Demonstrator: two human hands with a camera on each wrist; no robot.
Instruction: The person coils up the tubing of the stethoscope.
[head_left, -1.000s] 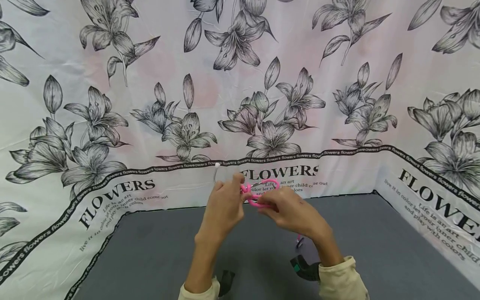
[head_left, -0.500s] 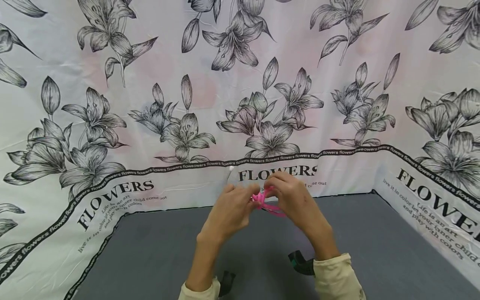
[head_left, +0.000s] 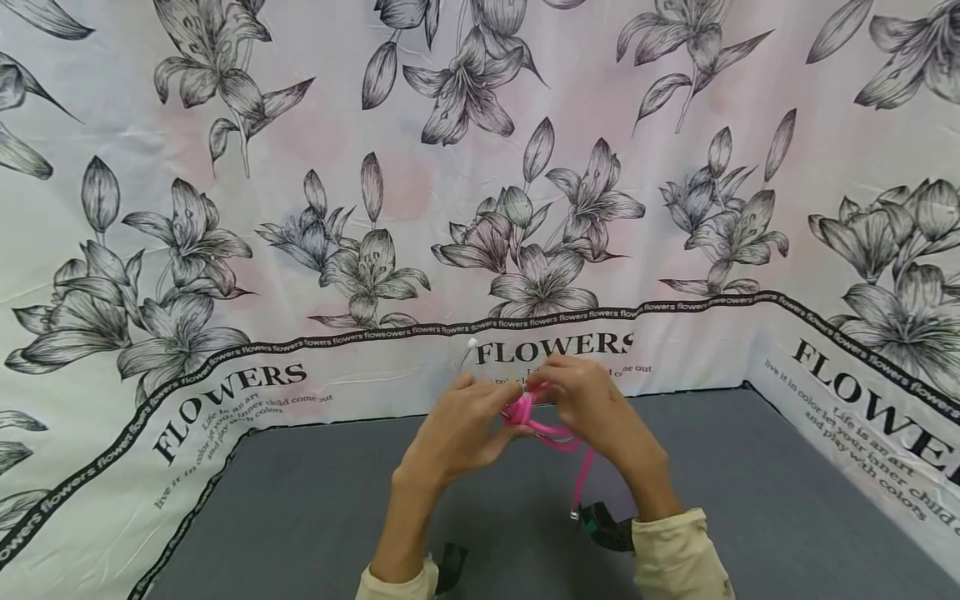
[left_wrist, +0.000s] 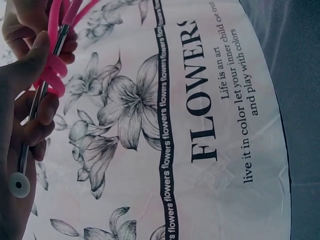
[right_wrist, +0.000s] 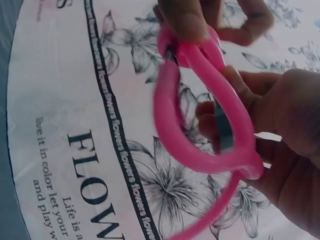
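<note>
A pink tube [head_left: 551, 437] end now dangles lower; left hand [head_left: 457, 433] and right hand [head_left: 596, 408] both pinch the stethoscope's [left_wrist: 35, 100] coiled loops.

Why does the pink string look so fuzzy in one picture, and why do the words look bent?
In the right wrist view the pink cord sits very close to the lens, so it blurs, and so do the fingers. In the left wrist view the printed backdrop is sharp but curves from lens distortion. The head view is evenly lit, with no glare and only a soft shadow on the grey mat.
</note>
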